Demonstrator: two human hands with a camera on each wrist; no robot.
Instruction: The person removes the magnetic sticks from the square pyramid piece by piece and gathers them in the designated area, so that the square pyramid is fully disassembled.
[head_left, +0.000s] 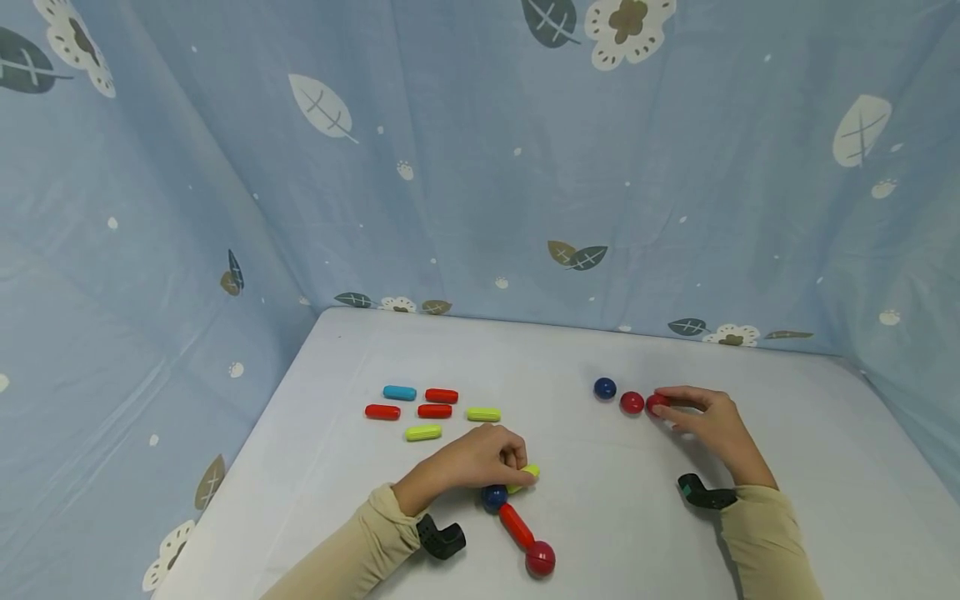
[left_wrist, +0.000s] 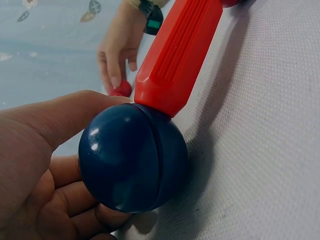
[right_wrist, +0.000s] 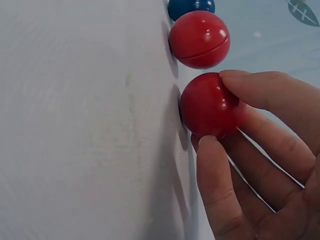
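My left hand point(head_left: 480, 458) pinches a yellow-green rod point(head_left: 531, 471), partly covered by the fingers. Right at that rod sits a blue ball point(head_left: 494, 498), joined by a red rod point(head_left: 516, 527) to a red ball point(head_left: 540, 559). From the left wrist, the blue ball point(left_wrist: 130, 160) shows large beside the thumb, with the red rod point(left_wrist: 177, 55) rising out of it. At the right, my right hand point(head_left: 705, 421) grips another red ball point(head_left: 657, 404) between thumb and fingers. In the right wrist view this red ball point(right_wrist: 210, 106) is close to the white surface.
Beside the gripped ball lie a second red ball point(head_left: 632, 403) and a blue ball point(head_left: 604, 388). Red rods point(head_left: 435, 411), yellow-green rods point(head_left: 423, 432) and a blue rod point(head_left: 400, 392) lie at the left on the white table point(head_left: 600, 517). A patterned blue curtain point(head_left: 480, 167) stands behind.
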